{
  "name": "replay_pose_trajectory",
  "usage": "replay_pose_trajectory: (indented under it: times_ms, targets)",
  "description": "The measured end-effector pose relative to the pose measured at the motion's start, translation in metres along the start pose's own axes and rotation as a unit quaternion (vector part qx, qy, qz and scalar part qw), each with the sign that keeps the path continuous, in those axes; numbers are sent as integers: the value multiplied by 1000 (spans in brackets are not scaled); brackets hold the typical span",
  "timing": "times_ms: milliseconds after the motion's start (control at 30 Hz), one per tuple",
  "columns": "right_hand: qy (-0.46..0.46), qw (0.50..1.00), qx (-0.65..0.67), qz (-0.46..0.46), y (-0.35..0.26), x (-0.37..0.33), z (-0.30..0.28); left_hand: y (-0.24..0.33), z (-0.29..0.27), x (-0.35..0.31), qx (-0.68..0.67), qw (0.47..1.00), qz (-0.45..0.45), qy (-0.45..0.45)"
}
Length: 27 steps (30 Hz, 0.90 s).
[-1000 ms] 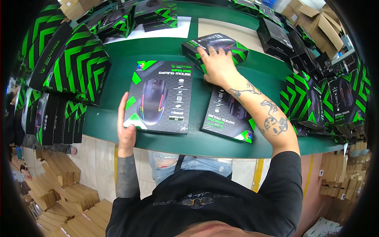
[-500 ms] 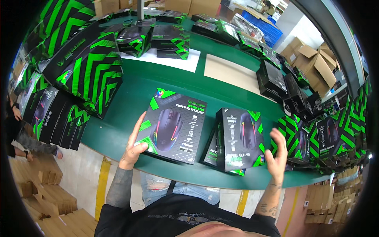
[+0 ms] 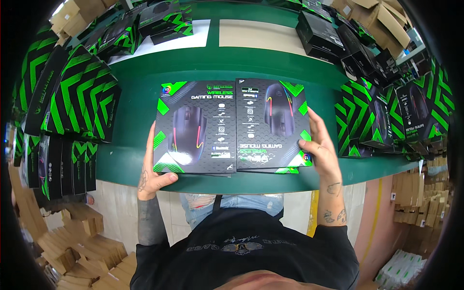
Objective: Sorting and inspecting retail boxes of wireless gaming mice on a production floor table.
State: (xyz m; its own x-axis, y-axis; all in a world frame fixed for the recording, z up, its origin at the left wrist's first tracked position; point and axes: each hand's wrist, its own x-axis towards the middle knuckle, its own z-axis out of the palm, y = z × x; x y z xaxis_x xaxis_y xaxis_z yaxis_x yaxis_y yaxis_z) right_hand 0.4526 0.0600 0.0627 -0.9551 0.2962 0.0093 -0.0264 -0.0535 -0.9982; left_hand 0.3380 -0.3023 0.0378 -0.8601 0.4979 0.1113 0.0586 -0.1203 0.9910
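Two black and green gaming mouse boxes lie side by side on the green table, their inner edges meeting. The left mouse box (image 3: 189,126) faces me upright, with a pictured mouse on its front. Turned the other way up is the right mouse box (image 3: 272,126), and a second box's edge peeks out beneath it. My left hand (image 3: 155,169) grips the left box, fingers along its outer side and thumb by the near corner. Around the right box's outer edge closes my right hand (image 3: 321,145), its thumb on the near right corner of the front.
Large green-striped boxes (image 3: 84,92) are stacked at the left, with similar boxes (image 3: 369,118) standing at the right. Across the green table (image 3: 217,63) lie a white sheet (image 3: 193,41) and a beige board (image 3: 261,38). Flat cardboard (image 3: 96,246) piles up on the floor.
Both boxes now lie flush against each other, farther from the table's near edge in view. My right hand has closed on the right box, which it was apart from before. The view has tilted downward.
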Motion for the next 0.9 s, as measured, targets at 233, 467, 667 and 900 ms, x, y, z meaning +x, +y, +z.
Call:
replay_pose_trajectory:
  times_ms: [233,467,667,900]
  targets:
    - [4,821,-511,-253,-28,82,21,30,-15,-6,301,953,38,-2]
    - [6,973,-188,-136,-1,103,14,39,-13,-11,465,881,87,-3]
    - [-188,853,433,-221,53,121,-14,-4,-34,-22,308,942,18,132]
    - [-175,862,419,-225,47,109,-13,42,9,-4,471,872,129,-7]
